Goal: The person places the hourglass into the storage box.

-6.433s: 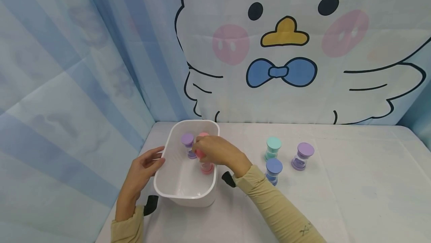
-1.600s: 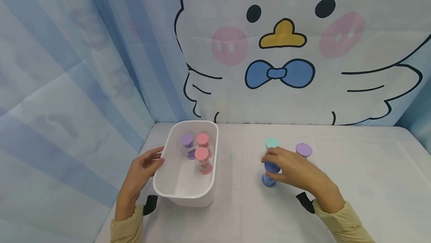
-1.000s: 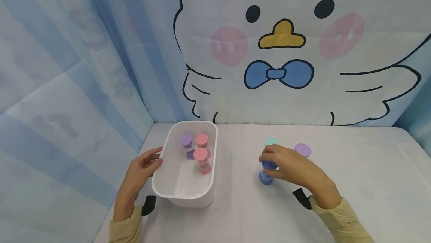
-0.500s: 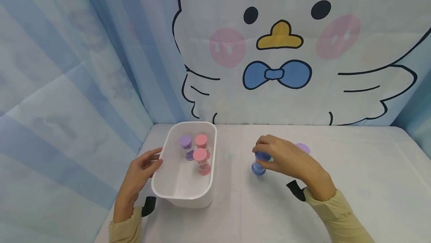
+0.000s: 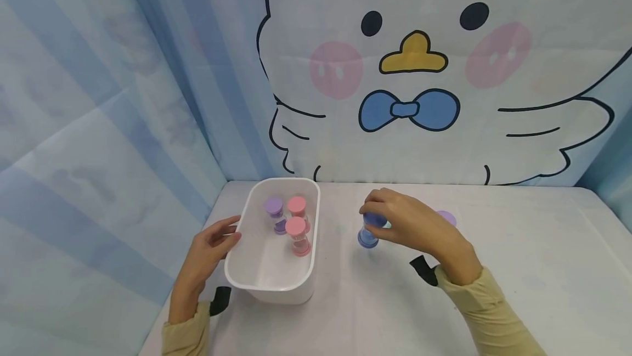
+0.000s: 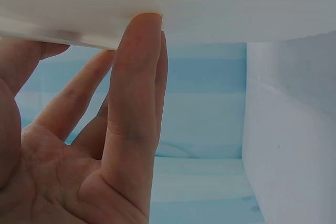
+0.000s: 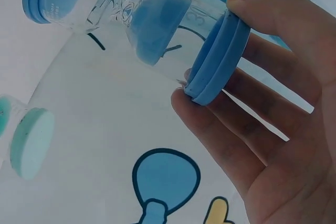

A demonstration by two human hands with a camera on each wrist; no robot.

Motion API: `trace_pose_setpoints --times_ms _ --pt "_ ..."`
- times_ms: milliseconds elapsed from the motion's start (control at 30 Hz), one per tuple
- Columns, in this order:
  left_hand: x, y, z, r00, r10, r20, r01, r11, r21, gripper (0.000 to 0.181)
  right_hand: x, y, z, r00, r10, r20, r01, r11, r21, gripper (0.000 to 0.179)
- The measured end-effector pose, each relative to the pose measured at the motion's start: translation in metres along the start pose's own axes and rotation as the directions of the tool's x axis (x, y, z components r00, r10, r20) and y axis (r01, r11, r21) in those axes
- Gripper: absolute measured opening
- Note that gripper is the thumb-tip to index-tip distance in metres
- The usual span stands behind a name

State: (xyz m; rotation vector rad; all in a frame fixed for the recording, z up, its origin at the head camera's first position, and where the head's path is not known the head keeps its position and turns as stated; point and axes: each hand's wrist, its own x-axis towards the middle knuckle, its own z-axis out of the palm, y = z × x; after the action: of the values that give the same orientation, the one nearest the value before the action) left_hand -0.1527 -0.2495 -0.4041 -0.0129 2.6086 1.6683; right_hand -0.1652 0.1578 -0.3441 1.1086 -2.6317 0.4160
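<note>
My right hand (image 5: 417, 224) pinches the blue cap of a small hourglass (image 5: 367, 238), tilted above the table to the right of a white bin (image 5: 269, 281). In the right wrist view, thumb and fingers hold the rim of that cap, and blue sand shows in the clear bulb. My left hand (image 5: 209, 249) rests at the bin's left side; in the left wrist view its extended fingertips (image 6: 142, 30) touch the white wall. Inside the bin stand a purple hourglass (image 5: 276, 216) and two pink hourglasses (image 5: 298, 235).
A mint-green hourglass (image 7: 32, 142) is mostly hidden behind the right hand in the head view. Beyond that hand, only the lid of another purple hourglass (image 5: 446, 217) shows. A printed curtain (image 5: 340, 147) hangs along the table's back edge.
The right hand let go of a pink hourglass in the bin, moved to the blue hourglass, gripped its cap and carried it left and towards the back. The left hand stays put.
</note>
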Motion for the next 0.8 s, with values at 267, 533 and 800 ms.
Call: trace_pose_setpoints --times_ms 267,533,800 --pt "0.0 0.0 0.001 1.0 0.01 -0.004 -0.01 1.0 -0.003 0.051 0.009 -0.007 -0.004 1.0 0.011 -0.003 -0.011 1.0 0.002 0.028" --pt "0.0 0.0 0.002 1.0 0.007 -0.004 -0.007 1.0 -0.004 0.052 0.015 -0.01 -0.007 1.0 -0.009 -0.016 0.009 1.0 -0.002 0.027" --pt "0.0 0.001 0.002 1.0 -0.002 -0.004 0.002 1.0 0.002 0.052 0.022 -0.015 -0.012 0.999 -0.022 -0.036 0.022 1.0 -0.008 0.028"
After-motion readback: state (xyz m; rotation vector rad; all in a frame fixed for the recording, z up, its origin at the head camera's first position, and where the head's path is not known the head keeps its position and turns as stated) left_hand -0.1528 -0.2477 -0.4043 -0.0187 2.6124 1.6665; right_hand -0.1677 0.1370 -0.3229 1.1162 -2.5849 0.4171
